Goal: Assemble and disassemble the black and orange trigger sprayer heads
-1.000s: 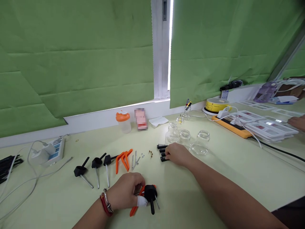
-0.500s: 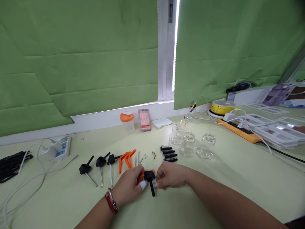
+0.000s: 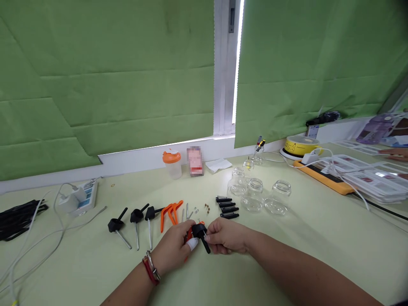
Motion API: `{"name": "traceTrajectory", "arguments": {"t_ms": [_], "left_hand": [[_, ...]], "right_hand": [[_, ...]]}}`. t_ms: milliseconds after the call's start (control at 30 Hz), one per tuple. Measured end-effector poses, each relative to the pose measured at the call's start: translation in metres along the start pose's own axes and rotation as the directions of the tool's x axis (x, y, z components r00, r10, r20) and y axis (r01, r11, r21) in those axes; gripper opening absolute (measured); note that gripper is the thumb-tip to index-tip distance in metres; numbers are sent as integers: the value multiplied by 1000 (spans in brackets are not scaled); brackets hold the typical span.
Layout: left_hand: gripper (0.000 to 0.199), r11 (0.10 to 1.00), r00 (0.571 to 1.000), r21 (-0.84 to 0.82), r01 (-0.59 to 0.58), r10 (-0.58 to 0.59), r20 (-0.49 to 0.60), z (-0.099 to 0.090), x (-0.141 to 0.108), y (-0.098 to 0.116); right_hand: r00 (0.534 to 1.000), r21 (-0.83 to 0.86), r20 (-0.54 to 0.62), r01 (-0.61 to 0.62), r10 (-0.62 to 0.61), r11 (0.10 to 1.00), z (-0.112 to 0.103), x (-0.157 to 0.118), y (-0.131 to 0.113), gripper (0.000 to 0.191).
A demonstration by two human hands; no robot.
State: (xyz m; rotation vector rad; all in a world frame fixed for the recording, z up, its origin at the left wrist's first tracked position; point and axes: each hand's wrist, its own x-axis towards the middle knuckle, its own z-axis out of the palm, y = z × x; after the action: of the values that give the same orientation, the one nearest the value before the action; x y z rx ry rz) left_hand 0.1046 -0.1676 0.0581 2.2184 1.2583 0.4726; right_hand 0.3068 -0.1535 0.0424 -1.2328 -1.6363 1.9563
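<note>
My left hand [image 3: 177,244], with white wrapping on its thumb, is closed around an orange part and the black cap piece [image 3: 199,230], whose black rod points down toward me. Against the cap's right side, my right hand [image 3: 225,236] pinches a thin metal rod, mostly hidden by the fingers. Left of my hands lie several black cap pieces with metal rods [image 3: 137,216] and orange handles [image 3: 172,213]. Just beyond are loose metal rods [image 3: 187,212], small brown pieces [image 3: 207,208] and tiny clear pieces. Black spring pieces [image 3: 228,207] lie in a stack beyond my right hand.
Glass jars [image 3: 253,195] stand right of centre. An orange-lidded cup [image 3: 172,163] is by the wall. Cables and a power strip [image 3: 87,197] lie left; an orange-edged strip [image 3: 323,178] and plastic sheets [image 3: 366,178] lie right. Another person's hand [image 3: 395,154] shows at the far right.
My right hand has moved left against the cap, with its fingers now over the metal rod. The held cap has tilted slightly. Another person's hand shows more at the far right.
</note>
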Motion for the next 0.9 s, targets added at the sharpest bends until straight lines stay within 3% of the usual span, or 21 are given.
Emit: {"name": "traceTrajectory", "arguments": {"t_ms": [67,200,367,500,567,667,767,900], "left_hand": [[16,1000,999,-16,15,-14,32,-1,-1,1],[17,1000,996,-14,-4,5,88,-2,-2,2],[15,989,962,-132,-62,94,256,-2,-4,4],[22,972,930,-217,-88,158,332,-3,-7,6],[21,962,903,-259,-85,184,388,-4,-9,8],[19,962,873,-249,-113,216,438,-3,-14,12],[17,975,891,-100,-196,220,398,-3,-18,15],[17,977,930,70,-200,167,327,-9,-15,10]], "right_hand": [[997,-11,-74,11,-12,1000,-1,2,1,22],[994,-46,-104,8,-13,999,-8,4,3,26],[991,113,-95,102,-92,988,-7,9,2,29],[996,183,-76,65,-52,981,-3,13,2,24],[988,248,-145,81,-46,965,-4,16,2,25],[943,286,-313,209,-115,935,-6,19,1,26],[869,115,-401,361,-289,926,-2,23,3,19],[808,-245,-336,420,-483,874,12,27,10,7]]}}
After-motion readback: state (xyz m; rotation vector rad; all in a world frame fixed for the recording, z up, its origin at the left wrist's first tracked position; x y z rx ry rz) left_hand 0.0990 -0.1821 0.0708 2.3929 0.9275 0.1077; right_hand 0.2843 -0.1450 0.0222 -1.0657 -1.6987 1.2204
